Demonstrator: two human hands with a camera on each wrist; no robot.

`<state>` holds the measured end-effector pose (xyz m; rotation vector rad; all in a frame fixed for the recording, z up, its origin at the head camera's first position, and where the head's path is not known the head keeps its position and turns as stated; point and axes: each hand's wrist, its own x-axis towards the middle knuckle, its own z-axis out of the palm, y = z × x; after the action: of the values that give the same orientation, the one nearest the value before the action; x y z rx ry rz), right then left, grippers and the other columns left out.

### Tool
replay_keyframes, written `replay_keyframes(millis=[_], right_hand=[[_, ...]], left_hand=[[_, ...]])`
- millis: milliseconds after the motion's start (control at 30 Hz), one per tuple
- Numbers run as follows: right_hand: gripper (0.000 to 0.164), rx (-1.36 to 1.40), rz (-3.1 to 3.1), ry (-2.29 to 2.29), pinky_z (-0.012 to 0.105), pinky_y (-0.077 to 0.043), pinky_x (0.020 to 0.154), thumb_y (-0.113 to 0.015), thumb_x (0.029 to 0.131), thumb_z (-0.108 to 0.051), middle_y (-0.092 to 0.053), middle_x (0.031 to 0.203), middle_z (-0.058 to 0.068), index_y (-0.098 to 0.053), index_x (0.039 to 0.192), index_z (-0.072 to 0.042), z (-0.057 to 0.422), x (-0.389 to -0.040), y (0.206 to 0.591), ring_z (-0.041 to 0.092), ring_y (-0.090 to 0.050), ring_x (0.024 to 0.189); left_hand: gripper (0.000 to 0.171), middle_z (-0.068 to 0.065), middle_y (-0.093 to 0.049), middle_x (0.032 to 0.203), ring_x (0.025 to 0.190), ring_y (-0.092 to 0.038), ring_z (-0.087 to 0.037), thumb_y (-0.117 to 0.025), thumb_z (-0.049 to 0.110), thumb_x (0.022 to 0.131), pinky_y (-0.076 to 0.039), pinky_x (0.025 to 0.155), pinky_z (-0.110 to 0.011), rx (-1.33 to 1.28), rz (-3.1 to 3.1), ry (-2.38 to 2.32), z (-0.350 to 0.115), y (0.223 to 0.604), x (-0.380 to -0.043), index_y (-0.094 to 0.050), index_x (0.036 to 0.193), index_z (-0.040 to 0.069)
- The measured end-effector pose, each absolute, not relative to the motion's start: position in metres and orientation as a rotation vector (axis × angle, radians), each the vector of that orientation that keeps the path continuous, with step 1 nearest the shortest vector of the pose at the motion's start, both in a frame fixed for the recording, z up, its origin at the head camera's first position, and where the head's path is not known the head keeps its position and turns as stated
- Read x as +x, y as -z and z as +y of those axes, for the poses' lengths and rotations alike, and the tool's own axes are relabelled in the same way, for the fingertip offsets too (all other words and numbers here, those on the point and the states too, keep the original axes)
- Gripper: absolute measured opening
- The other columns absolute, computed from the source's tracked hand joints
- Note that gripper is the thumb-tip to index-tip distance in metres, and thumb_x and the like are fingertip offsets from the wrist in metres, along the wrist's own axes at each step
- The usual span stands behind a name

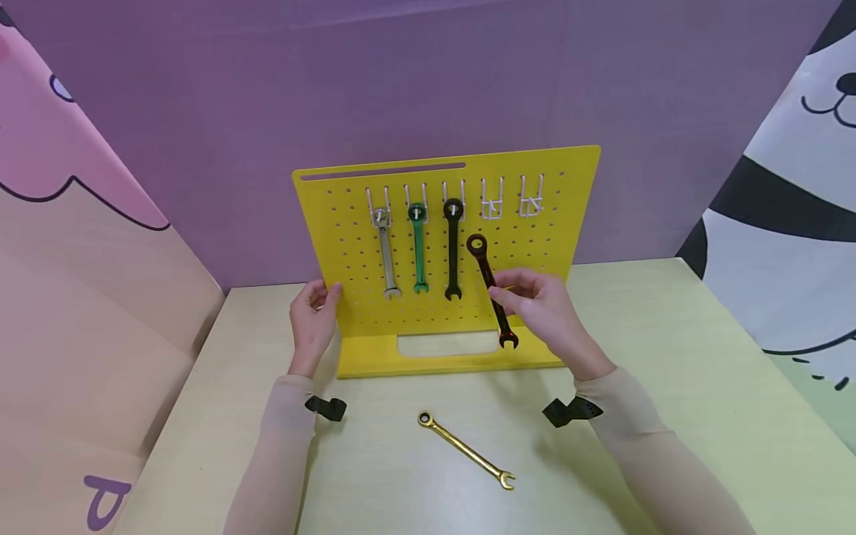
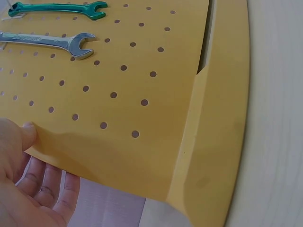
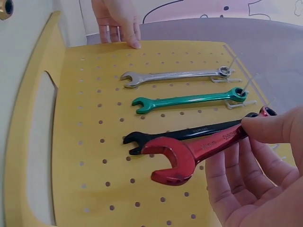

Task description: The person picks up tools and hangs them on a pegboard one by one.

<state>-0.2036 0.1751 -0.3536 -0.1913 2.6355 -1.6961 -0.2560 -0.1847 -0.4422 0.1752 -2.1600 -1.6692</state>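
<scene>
My right hand [image 1: 538,301] pinches a red combination wrench [image 3: 182,158] by its shaft, ring end up, in front of the yellow pegboard [image 1: 361,312]. In the head view this wrench looks dark red. My left hand [image 1: 313,319] grips the board's left edge, thumb on the front face and fingers behind, as the left wrist view shows. Three wrenches hang by their ring ends from white hooks: a silver wrench [image 1: 386,256], a green wrench [image 1: 418,249] and a black wrench [image 1: 452,249]. Two white hooks [image 1: 491,204] to their right carry nothing.
A gold wrench [image 1: 464,449] lies slantwise on the pale table [image 1: 374,475] in front of the board. Behind the board rises a purple backdrop [image 1: 428,89], with cartoon-printed panels at both sides. The board's foot has a long cut-out slot.
</scene>
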Motion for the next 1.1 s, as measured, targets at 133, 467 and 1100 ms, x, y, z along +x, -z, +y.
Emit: replay_keyframes(millis=[133, 467, 1100], right_hand=[[0.037, -0.177, 2.629, 1.739, 0.03, -0.055, 0.088, -0.071, 0.104, -0.031, -0.072, 0.12, 0.007, -0.07, 0.131, -0.006, 0.175, -0.206, 0.346, 0.018, -0.069, 0.093], [0.036, -0.2, 2.628, 1.886, 0.028, -0.06, 0.087, -0.072, 0.103, -0.028, -0.07, 0.111, -0.004, -0.071, 0.13, -0.003, 0.173, -0.212, 0.334, 0.009, -0.07, 0.089], [0.039, -0.169, 2.554, 1.985, 0.027, -0.061, 0.088, -0.072, 0.104, -0.027, -0.069, 0.108, -0.01, -0.068, 0.132, -0.001, 0.175, -0.22, 0.334, 0.009, -0.069, 0.094]], left_hand=[[0.031, -0.017, -0.07, 0.112, 0.096, -0.06, -0.017, -0.069, 0.025, 0.106, -0.048, 0.077, -0.014, 0.184, -2.164, 1.66, -0.185, 0.442, -0.255, -0.071, 0.126, 0.001], [0.032, -0.016, -0.069, 0.112, 0.097, -0.06, -0.018, -0.069, 0.026, 0.106, -0.047, 0.077, -0.012, 0.18, -2.165, 1.657, -0.184, 0.442, -0.254, -0.07, 0.126, 0.001], [0.032, -0.014, -0.068, 0.11, 0.096, -0.059, -0.016, -0.068, 0.026, 0.106, -0.047, 0.077, -0.012, 0.193, -2.173, 1.662, -0.183, 0.441, -0.253, -0.07, 0.125, 0.0]])
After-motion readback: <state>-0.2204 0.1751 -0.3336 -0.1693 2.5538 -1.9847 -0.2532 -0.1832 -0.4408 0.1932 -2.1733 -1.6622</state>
